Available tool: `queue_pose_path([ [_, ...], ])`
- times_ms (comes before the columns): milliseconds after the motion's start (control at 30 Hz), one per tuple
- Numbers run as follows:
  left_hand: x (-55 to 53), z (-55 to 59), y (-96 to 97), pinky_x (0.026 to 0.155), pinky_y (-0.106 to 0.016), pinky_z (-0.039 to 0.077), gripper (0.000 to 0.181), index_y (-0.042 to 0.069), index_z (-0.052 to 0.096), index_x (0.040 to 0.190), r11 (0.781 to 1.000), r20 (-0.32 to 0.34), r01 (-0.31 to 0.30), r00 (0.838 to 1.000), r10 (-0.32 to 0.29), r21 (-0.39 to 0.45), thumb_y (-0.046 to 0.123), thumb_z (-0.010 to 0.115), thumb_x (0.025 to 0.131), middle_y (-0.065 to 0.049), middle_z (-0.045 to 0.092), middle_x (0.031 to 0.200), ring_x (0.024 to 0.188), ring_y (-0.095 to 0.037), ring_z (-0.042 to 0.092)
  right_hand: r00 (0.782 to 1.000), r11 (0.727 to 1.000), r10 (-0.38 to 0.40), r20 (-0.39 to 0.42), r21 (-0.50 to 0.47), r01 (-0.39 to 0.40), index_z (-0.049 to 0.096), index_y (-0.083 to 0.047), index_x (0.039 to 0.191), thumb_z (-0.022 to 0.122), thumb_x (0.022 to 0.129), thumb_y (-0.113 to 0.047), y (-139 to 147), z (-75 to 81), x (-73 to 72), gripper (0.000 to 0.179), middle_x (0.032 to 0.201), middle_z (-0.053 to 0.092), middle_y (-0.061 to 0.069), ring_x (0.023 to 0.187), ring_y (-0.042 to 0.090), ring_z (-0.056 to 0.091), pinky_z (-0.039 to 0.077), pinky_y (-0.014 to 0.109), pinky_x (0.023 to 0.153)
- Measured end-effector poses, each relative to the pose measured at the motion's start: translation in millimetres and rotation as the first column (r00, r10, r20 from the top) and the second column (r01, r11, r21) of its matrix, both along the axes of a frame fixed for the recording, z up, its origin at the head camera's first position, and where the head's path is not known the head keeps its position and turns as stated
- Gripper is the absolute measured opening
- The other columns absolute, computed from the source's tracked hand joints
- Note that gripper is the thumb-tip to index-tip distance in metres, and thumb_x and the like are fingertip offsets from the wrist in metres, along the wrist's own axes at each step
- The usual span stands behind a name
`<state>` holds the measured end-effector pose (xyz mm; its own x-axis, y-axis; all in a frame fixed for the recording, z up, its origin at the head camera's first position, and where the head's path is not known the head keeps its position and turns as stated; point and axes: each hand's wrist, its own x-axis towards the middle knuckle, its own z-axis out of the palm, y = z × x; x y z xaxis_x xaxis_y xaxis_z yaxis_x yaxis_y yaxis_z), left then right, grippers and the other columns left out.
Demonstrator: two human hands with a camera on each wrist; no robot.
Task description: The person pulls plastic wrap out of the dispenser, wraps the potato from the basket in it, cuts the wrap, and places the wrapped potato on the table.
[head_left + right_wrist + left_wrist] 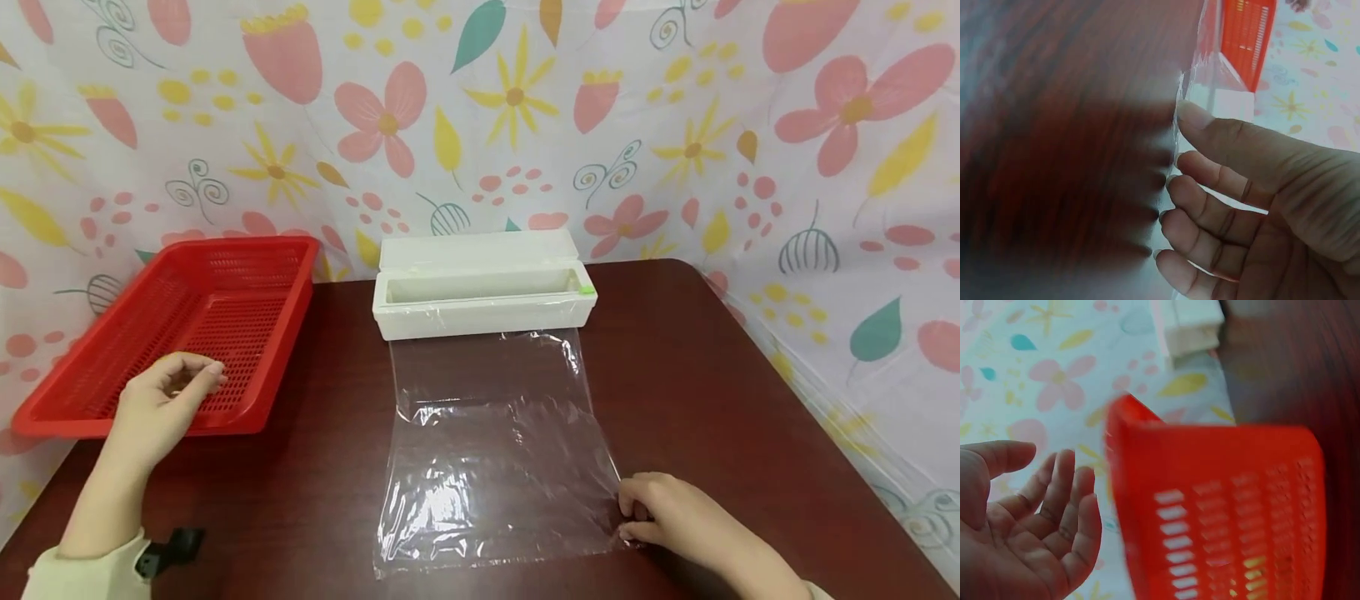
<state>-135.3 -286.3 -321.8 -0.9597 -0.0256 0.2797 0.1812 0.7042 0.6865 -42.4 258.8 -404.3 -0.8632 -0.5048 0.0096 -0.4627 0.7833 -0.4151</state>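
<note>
A white wrap dispenser box [483, 317] stands at the back middle of the dark table with its lid up. From it a sheet of clear plastic wrap [495, 467] runs toward the near edge, wrinkled and shiny. My right hand [675, 517] is at the sheet's near right corner. In the right wrist view its bent fingertips [1175, 228] touch down along the film's edge, the thumb apart from them. My left hand [161, 400] hovers over the near side of the red basket [288, 333], fingers loosely bent, holding nothing. The left wrist view shows it beside the basket's wall.
Something yellow [1255, 575] shows through the basket's holes in the left wrist view. A small green tab [587, 290] sits at the box's right end. A flowered cloth [480, 125] hangs behind the table and along its right side. The table's rounded corner lies back right.
</note>
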Motion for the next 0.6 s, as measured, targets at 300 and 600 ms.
queue_pose_path([
  [300, -27.1, -6.5, -34.3, 0.06, -0.02, 0.038, 0.043, -0.001, 0.056, 0.112, 0.988, 0.222, -0.034, 0.973, 0.067, -0.148, 0.039, 0.05, 0.096, 0.021, 0.06, 0.075, 0.07, 0.005, 0.051, 0.995, 0.997, 0.017, 0.099, -0.077, -0.01, 0.05, -0.019, 0.074, 0.078, 0.076, -0.018, 1.3, 5.5, -7.9, 0.028, 0.067, 0.048, -0.018, 0.057, -0.008, 0.041, 0.037, 0.017, 0.051],
  [600, -51.9, -12.2, -41.9, 0.066, -0.038, 0.039, 0.056, -0.008, 0.05, 0.12, 0.969, 0.293, -0.065, 0.947, 0.135, -0.238, 0.042, 0.045, 0.096, -0.036, 0.053, 0.112, 0.095, -0.044, 0.048, 0.991, 0.987, -0.035, 0.132, -0.152, 0.056, 0.053, -0.015, 0.076, 0.078, 0.076, -0.016, 5.1, 4.3, -5.2, 0.025, 0.066, 0.05, -0.016, 0.058, -0.007, 0.044, 0.04, 0.018, 0.051],
])
